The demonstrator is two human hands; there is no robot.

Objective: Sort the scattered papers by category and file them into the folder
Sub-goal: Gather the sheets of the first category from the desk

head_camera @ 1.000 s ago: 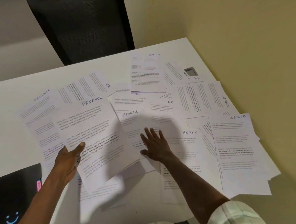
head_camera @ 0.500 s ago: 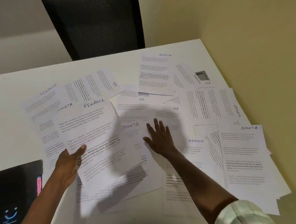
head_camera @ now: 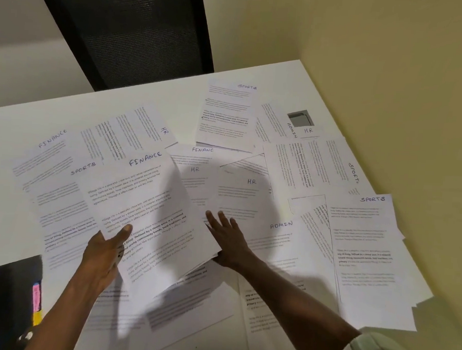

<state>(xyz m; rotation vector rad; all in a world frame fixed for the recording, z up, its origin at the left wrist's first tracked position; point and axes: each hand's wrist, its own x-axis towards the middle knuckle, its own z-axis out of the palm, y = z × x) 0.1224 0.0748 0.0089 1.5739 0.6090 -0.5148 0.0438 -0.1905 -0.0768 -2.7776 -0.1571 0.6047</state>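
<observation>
Printed sheets lie scattered over a white table [head_camera: 153, 104], each with a handwritten heading. My left hand [head_camera: 105, 251] grips a FINANCE sheet [head_camera: 147, 210] by its left edge, thumb on top, lifted above the others. My right hand [head_camera: 228, 237] lies flat with straight fingers at that sheet's right edge, partly under it, on the papers below. Around them lie two HR sheets [head_camera: 239, 194], an ADMIN sheet [head_camera: 277, 238], SPORTS sheets [head_camera: 362, 248] at the right and another FINANCE sheet [head_camera: 49, 149] at the left. No folder is recognisable.
A black mesh chair [head_camera: 130, 33] stands behind the table's far edge. A yellow wall [head_camera: 391, 62] runs along the right side. A dark object with pink and yellow tabs [head_camera: 9, 305] sits at the lower left. A small grey cutout [head_camera: 299, 119] shows among the far-right sheets.
The SPORTS sheet beside the held FINANCE sheet is no longer visible. My right hand has slid left to the held sheet's right edge. A FINANCE heading now shows behind the HR sheets.
</observation>
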